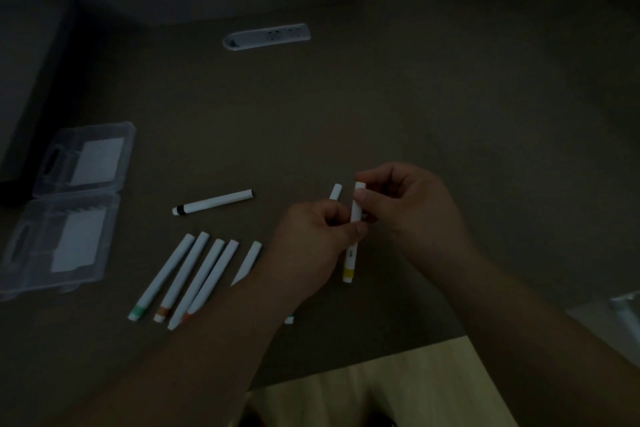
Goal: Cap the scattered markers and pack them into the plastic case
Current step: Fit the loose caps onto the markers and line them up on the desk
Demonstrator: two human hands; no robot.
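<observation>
The scene is dim. My left hand (311,239) grips the body of a white marker with a yellow band (349,267), held upright above the table. My right hand (408,204) pinches the white cap (357,204) on that marker's upper end. Another white piece (335,191) sticks up behind my left hand's fingers. Several capped white markers (194,274) lie side by side at lower left, with green, orange and red bands. A marker with a black band (213,202) lies alone above them. The clear plastic case (69,208) lies open flat at the far left.
A white power strip (266,36) is set into the dark table (381,97) at the back. The table's near edge runs across the lower right, with light wooden floor (398,388) beyond it. A dark object (31,80) stands at the far left.
</observation>
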